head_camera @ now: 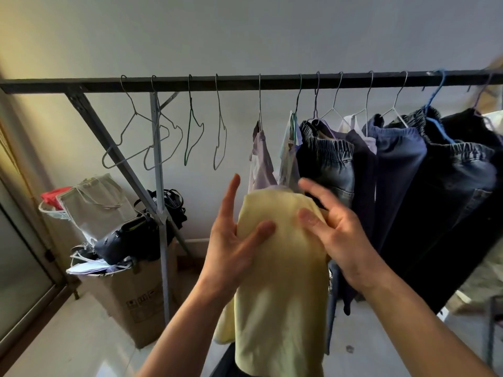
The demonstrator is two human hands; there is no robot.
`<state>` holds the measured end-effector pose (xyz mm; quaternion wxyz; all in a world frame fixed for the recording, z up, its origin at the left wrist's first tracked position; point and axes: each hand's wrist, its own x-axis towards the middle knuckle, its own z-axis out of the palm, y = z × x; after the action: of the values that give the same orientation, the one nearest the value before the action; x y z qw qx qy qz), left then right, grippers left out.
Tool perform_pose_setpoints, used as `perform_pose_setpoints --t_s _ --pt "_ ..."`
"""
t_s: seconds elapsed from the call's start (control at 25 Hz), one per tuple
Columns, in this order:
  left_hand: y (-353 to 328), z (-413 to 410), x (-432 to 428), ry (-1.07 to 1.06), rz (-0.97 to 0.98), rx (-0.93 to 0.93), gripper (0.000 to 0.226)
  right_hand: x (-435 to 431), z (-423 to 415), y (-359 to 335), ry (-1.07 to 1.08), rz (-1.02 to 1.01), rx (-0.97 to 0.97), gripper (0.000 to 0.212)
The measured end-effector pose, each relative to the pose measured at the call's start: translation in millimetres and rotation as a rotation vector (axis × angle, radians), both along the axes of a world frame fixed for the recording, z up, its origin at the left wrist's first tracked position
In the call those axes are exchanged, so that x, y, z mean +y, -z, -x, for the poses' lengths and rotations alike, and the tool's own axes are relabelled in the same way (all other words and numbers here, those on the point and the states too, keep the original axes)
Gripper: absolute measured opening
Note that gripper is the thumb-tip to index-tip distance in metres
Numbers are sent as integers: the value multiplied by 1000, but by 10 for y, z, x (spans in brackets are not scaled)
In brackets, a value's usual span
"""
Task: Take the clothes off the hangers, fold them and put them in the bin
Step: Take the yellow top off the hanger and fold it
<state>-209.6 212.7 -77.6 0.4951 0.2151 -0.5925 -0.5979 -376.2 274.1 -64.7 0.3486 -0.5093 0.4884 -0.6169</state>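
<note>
Grip: left hand (231, 240) holds the pale yellow garment (280, 281) by its upper left edge, thumb pressed flat on the front of the cloth, forefinger straight up past the edge. The other fingers are hidden behind the fabric.

Right hand (337, 235) holds the upper right edge the same way: thumb on the front, fingers spread behind and above. Both hands are grasping, neither clenched tight.

Garment location: held up in the air between the hands, in front of the rack, off any hanger. It hangs down in a doubled panel, with a loose flap trailing at lower left (whether that flap is a sleeve I cannot tell).

Behind: dark rail (245, 80) runs across the view. Four empty wire hangers (190, 137) hang on its left part.

To the right, clothes on hangers, packed close: a lilac-and-white top (261, 164), elastic-waist denim trousers (329, 161), a navy piece (397, 161), darker denim (460, 175) on a blue hanger (438, 118).

Floor, lower left: cardboard box (138, 297) piled with a black bag (136, 238) and a canvas tote (95, 205).
</note>
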Motion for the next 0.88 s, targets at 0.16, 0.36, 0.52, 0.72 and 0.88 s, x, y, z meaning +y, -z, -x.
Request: perform_pose_setpoints --t_s 0.16,0.36,0.52,0.72,0.88 --pt "-19 -13 -51 -52 83 -14 64 73 24 -8 -94 -189 319 82" --pt "-95 -62 -111 -81 57 -41 58 93 -18 -8 83 -101 353 29" --pt "-86 -129 -224 -146 33 -29 74 60 -24 -38 61 0 276 21" --pt "243 -126 -203 172 -61 -202 95 5 -101 -79 65 15 -35 13" --pt "308 -112 -230 112 -227 -138 39 -17 -28 -25 3 -178 -304 27"
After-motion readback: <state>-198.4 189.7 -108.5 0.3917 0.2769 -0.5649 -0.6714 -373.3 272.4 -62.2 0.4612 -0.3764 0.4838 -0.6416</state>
